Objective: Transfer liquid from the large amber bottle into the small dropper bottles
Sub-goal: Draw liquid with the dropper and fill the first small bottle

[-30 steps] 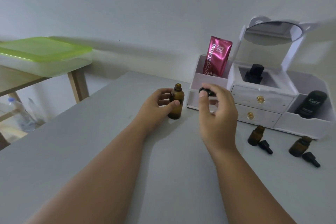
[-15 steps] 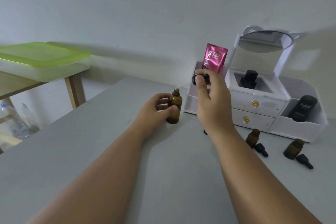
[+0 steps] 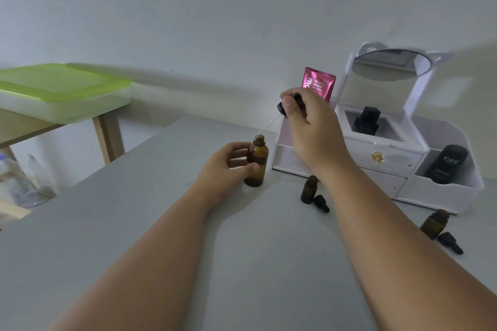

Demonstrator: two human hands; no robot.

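The large amber bottle (image 3: 256, 162) stands upright and uncapped on the grey table (image 3: 134, 223), gripped around its body by my left hand (image 3: 228, 166). My right hand (image 3: 309, 126) holds the black dropper cap (image 3: 282, 107) above and right of the bottle; its clear glass pipette (image 3: 269, 124) slants down-left, the tip just above the bottle's mouth. Two small amber dropper bottles stand open: one (image 3: 308, 189) with its black cap (image 3: 321, 203) lying beside it, another (image 3: 434, 223) at the right with its cap (image 3: 450, 242) next to it.
A white cosmetic organiser (image 3: 376, 158) with drawers and a round mirror stands at the back right, holding a pink sachet (image 3: 320, 83) and a black tube (image 3: 447, 164). A green-lidded container (image 3: 61, 91) rests on a wooden side table at left.
My right hand has lifted the dropper cap higher, drawing the pipette out of the large bottle until its tip sits just above the mouth. My left hand still grips the bottle.
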